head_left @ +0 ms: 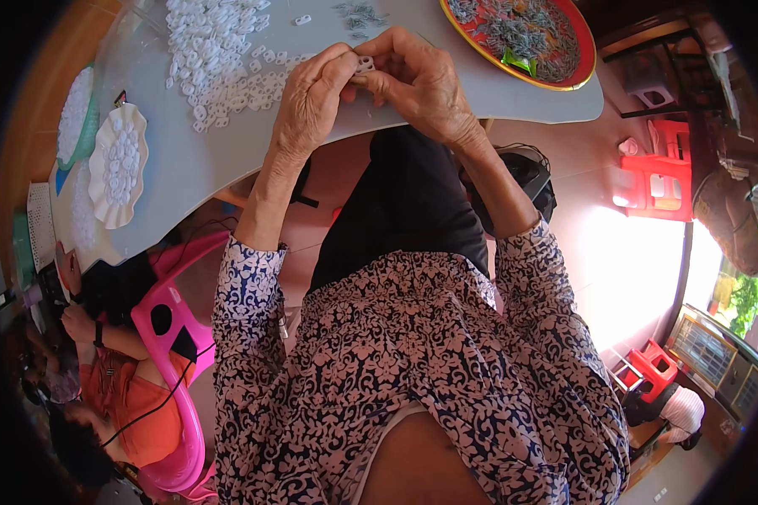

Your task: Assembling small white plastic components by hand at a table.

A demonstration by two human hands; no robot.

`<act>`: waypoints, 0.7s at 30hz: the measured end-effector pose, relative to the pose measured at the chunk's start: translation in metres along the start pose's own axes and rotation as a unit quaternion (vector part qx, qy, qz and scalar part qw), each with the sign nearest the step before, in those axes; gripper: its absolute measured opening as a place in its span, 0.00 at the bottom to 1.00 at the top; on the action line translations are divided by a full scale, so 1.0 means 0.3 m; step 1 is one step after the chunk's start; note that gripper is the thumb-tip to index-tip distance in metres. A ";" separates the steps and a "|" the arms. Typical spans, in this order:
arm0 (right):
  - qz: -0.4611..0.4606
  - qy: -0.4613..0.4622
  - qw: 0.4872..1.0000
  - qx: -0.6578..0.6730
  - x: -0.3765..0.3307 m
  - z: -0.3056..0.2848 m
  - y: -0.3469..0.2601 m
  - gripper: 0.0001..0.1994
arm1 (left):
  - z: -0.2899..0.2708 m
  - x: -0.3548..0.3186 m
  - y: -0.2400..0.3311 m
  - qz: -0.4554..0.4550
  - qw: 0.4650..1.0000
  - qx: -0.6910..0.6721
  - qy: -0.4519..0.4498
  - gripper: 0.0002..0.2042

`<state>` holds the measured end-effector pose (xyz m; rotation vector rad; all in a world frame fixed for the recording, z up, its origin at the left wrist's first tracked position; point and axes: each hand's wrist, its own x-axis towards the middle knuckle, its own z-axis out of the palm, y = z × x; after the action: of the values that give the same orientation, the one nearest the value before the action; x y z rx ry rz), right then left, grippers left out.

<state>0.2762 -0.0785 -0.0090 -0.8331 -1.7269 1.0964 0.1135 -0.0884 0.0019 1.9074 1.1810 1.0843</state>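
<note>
A small white plastic piece with holes sits between my two hands, above the table's near edge. My left hand is closed, its fingertips curled against the piece. Thumb and bent fingers of my right hand pinch the same piece from the other side. Part of it is hidden by my fingers. Left of my hands lies a large heap of similar white plastic pieces, with a spread of them reaching toward my left wrist. One loose white piece lies farther back.
A red tray with a gold rim holds many thin grey metal parts; a small pile of grey parts lies nearby. A scalloped white dish of white pieces stands left. Another person sits on a pink chair. Red stools stand right.
</note>
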 end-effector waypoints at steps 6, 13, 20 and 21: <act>-0.001 -0.021 1.000 -0.016 -0.002 -0.004 -0.006 0.09 | -0.010 -0.002 -0.021 0.043 0.999 0.019 -0.024 0.06; -0.039 0.022 0.999 -0.013 -0.002 0.008 0.007 0.09 | -0.007 -0.008 -0.055 0.160 0.985 0.067 -0.014 0.07; -0.044 0.022 0.998 -0.025 -0.018 0.003 -0.033 0.08 | -0.009 -0.015 -0.037 0.157 0.986 0.043 -0.024 0.05; -0.047 0.020 0.997 -0.049 -0.018 0.000 -0.036 0.08 | -0.013 -0.016 -0.020 0.096 0.995 0.006 -0.033 0.06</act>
<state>0.2775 -0.0872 -0.0008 -0.8193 -1.7799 0.9325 0.1066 -0.0900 -0.0029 2.0840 0.9843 1.1052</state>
